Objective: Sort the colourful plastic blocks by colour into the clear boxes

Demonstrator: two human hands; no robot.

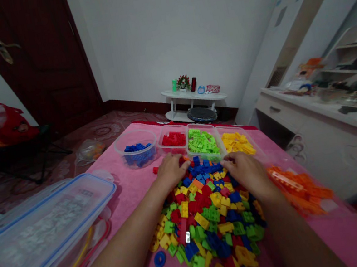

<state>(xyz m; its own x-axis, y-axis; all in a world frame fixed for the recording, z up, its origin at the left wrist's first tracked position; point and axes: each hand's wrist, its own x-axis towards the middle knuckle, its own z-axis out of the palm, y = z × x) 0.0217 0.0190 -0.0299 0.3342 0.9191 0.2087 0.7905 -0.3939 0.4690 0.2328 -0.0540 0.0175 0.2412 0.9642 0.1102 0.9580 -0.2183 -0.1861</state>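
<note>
A large heap of mixed red, yellow, green and blue toy building bricks (210, 215) lies in front of me. My left hand (171, 170) reaches over its far left edge, thumb and forefinger apart, close to red and orange bricks. At the far right edge, my right hand (244, 169) bends down onto the bricks; its fingertips are partly hidden. Loose blue bricks (201, 168) lie between the hands. Behind them stand clear containers with blue bricks (139, 154), red bricks (173, 139), light green bricks (202, 141) and yellow bricks (236, 142).
Orange bricks (300, 188) lie in a clear container at the right. Stacked clear lids (42, 222) cover the left side of the pink-covered table (131, 197). A blue ring (160, 259) sits beside the heap. A low white stand (192, 95) is by the far wall.
</note>
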